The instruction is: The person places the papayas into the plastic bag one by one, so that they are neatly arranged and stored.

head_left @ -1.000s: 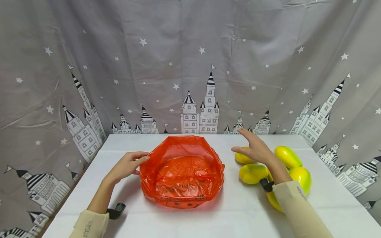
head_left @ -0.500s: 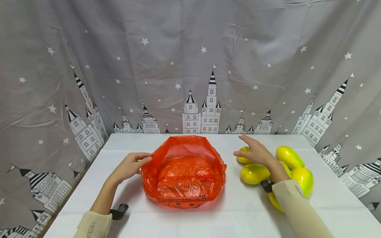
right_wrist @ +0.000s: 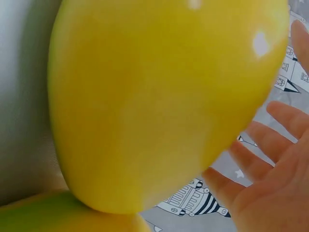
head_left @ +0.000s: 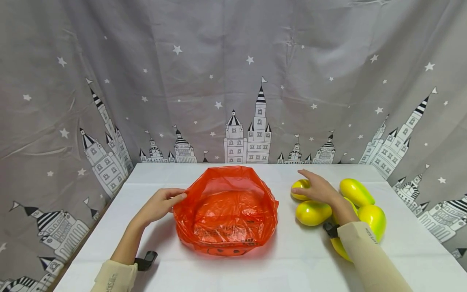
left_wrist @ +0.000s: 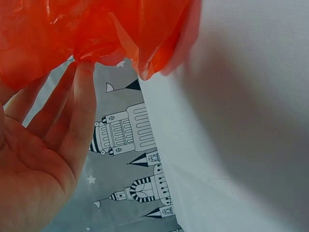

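Observation:
A red plastic bag stands with its mouth spread wide at the table's middle. My left hand pinches the bag's left rim; in the left wrist view the fingertips meet the red film. My right hand is over a group of yellow-green mangoes, thumb and fingers spread. Beyond its fingertips lies the back-left mango, partly hidden by the hand. Just in front is another mango. One mango fills much of the right wrist view, with the open palm beside it.
More mangoes lie to the right, among them one at the back and one further forward; the right forearm covers some. A white cloth covers the table. A grey castle-print curtain hangs behind.
My right hand has lowered and moved slightly right, closer over the back-left mango. The left hand keeps its hold on the bag's rim. The head view has shifted slightly.

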A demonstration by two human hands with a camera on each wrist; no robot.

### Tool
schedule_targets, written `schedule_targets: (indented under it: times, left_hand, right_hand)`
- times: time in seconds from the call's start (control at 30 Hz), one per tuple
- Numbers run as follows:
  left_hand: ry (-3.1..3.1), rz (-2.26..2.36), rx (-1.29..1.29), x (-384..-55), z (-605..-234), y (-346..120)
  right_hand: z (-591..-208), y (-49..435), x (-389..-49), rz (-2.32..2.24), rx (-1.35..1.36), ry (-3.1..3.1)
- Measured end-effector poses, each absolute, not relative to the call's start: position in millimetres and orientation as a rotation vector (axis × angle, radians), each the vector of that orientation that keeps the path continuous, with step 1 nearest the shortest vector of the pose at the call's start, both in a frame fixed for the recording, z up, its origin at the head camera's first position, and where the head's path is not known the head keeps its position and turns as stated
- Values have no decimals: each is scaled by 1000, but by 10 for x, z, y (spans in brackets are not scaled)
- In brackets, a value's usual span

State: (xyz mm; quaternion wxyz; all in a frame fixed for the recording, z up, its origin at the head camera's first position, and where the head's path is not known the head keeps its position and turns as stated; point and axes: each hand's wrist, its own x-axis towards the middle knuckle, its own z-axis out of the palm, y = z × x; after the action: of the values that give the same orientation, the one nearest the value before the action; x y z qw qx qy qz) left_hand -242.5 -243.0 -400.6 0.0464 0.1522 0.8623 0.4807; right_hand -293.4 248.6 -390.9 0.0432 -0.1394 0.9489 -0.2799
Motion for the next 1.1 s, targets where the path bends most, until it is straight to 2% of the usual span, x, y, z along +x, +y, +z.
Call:
schedule_targets:
  times: [0.43,0.73,1.1]
  left_hand:
    - [2608,1470,433,-2421,-4006,-2437]
    - [2632,1434,420,-2418,-4050,-2444]
    - [2692,1438,405,-2400,-4021,-2405]
  right_hand:
    - [-3980,2556,-2918,-870,-426,2851]
    - [-3979,2617,-2926,-843,-561,2866]
    - [-3970,2624,-2956,-796,-476,2858]
